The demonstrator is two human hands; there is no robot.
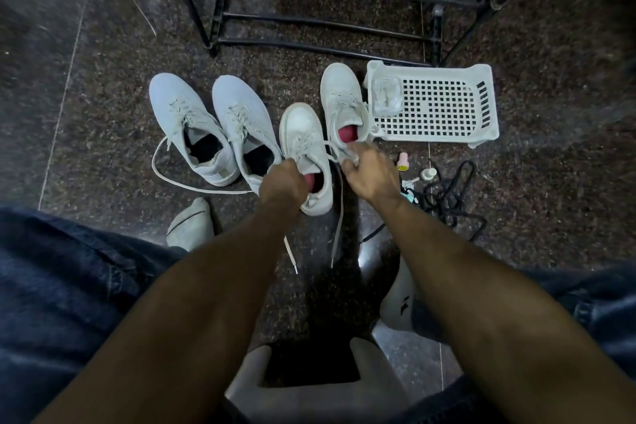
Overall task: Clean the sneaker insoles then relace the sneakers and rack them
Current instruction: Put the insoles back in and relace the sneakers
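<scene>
**Both hands on a white sneaker's lace**

I sit over the dark floor (103,79) with both arms stretched toward 12 o'clock. My left hand (283,182) is closed on the near sneaker (303,141) at its collar edge, fingers curled over the opening where a red insole (314,181) shows. My right hand (368,175), at 3 o'clock of that shoe, pinches its lace (339,217); two loose ends trail toward 6 o'clock. The pair's other sneaker (340,96) stands just beyond at 1 o'clock, touching the white basket (481,120). A grey pair (213,124) sits at 9 o'clock of my hands, a long lace looping out from it. The black rack (327,3) stands at 12 o'clock, no shoes on it. Black laces (447,193) and small bottles (402,162) lie at 3 o'clock of my right hand.
</scene>
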